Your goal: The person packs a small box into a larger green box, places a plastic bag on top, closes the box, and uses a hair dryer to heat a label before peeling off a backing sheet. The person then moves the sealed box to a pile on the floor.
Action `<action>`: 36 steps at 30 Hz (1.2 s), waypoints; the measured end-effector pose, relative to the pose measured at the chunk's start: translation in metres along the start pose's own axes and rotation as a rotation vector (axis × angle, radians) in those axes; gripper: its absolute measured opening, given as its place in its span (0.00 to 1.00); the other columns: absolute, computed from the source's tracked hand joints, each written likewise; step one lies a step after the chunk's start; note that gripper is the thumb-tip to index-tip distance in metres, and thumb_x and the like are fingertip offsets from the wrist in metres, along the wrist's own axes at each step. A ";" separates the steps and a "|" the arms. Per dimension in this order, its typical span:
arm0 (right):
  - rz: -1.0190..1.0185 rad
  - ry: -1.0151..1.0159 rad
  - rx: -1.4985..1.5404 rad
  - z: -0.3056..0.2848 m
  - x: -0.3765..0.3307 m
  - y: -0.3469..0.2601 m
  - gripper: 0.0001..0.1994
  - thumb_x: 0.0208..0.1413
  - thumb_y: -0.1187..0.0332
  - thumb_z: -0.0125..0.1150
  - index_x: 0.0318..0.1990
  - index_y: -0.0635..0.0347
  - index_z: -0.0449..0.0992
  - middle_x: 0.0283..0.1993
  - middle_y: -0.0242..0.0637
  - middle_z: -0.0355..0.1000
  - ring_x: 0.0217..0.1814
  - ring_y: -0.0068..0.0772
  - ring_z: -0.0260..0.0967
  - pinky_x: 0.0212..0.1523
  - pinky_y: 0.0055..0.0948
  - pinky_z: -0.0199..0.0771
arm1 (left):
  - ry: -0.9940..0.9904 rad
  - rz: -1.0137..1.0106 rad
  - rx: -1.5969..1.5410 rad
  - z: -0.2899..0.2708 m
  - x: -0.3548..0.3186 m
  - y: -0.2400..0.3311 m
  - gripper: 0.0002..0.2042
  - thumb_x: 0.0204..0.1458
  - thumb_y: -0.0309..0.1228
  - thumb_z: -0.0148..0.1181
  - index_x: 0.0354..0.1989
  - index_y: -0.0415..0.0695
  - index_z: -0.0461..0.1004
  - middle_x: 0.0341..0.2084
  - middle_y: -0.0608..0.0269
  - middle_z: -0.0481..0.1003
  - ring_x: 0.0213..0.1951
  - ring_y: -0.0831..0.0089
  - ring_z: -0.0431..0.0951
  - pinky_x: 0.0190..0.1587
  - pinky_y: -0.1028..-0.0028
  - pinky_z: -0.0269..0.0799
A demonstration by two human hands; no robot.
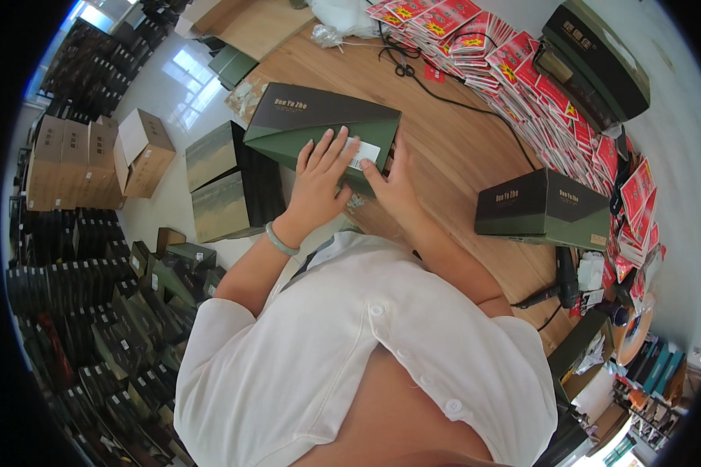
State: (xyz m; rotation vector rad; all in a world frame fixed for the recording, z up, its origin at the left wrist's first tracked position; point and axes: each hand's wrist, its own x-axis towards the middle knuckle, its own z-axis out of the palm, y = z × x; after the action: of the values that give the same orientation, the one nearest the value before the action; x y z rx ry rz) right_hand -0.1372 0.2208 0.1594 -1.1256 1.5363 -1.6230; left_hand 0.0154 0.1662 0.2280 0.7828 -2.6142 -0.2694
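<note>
A long box (319,124) lies at the near edge of the wooden table (459,156), dark brown on top with gold lettering, green on its slanted side, a small white label (364,153) stuck on the green face; the left hand (319,180) rests flat on it, fingers spread, a pale green bangle (280,240) at the wrist; the right hand (393,183) presses the box beside the label, fingers open, gripping nothing; a second matching box (541,208) sits well apart to the right, near rows of red packets (522,66)
</note>
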 end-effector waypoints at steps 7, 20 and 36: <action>-0.049 0.017 -0.093 0.002 0.000 0.000 0.43 0.54 0.62 0.61 0.67 0.74 0.40 0.67 0.64 0.44 0.70 0.59 0.41 0.68 0.45 0.43 | -0.025 -0.136 0.266 -0.012 -0.014 -0.007 0.39 0.40 0.27 0.58 0.67 0.49 0.54 0.66 0.64 0.55 0.67 0.63 0.53 0.66 0.46 0.39; 0.726 -0.060 0.655 -0.006 0.050 -0.031 0.44 0.55 0.29 0.32 0.66 0.60 0.54 0.67 0.43 0.55 0.70 0.46 0.51 0.68 0.43 0.50 | -0.102 -1.225 -1.551 -0.036 -0.001 -0.169 0.28 0.60 0.51 0.41 0.61 0.43 0.61 0.57 0.51 0.65 0.54 0.55 0.70 0.54 0.56 0.69; 0.416 -0.014 0.536 0.182 0.080 0.036 0.34 0.65 0.45 0.38 0.70 0.54 0.41 0.70 0.36 0.47 0.70 0.38 0.48 0.66 0.39 0.52 | 0.428 -1.250 -1.958 0.077 -0.041 -0.400 0.22 0.62 0.48 0.40 0.54 0.47 0.69 0.53 0.64 0.70 0.55 0.64 0.68 0.59 0.65 0.61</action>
State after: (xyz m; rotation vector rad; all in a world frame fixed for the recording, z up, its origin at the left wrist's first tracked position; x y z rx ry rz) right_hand -0.0142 0.0641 0.1290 -0.4885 1.1251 -1.5862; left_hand 0.2080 -0.1353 0.0288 1.0820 -0.2809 -2.0324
